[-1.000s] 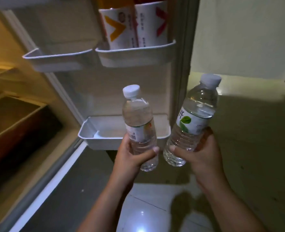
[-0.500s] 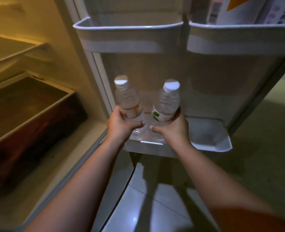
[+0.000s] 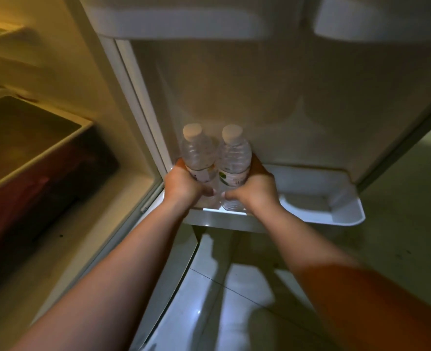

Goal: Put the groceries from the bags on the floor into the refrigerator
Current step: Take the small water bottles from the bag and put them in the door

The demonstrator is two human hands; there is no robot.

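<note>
Two clear water bottles with white caps stand upright, side by side, in the left end of the bottom door shelf of the open refrigerator. My left hand is wrapped around the left bottle. My right hand grips the right bottle, which has a green-and-white label. The bottles touch each other, and their lower parts sit inside the shelf behind its front wall.
Two white door shelves hang above. The fridge interior on the left holds a dark drawer and a shelf above it. The door's right edge borders the floor; glossy tiles lie below.
Both hands have carried the bottles forward from the air in front of the door, brought them together and lowered them into the bottom door shelf. My view has moved closer to the door.
</note>
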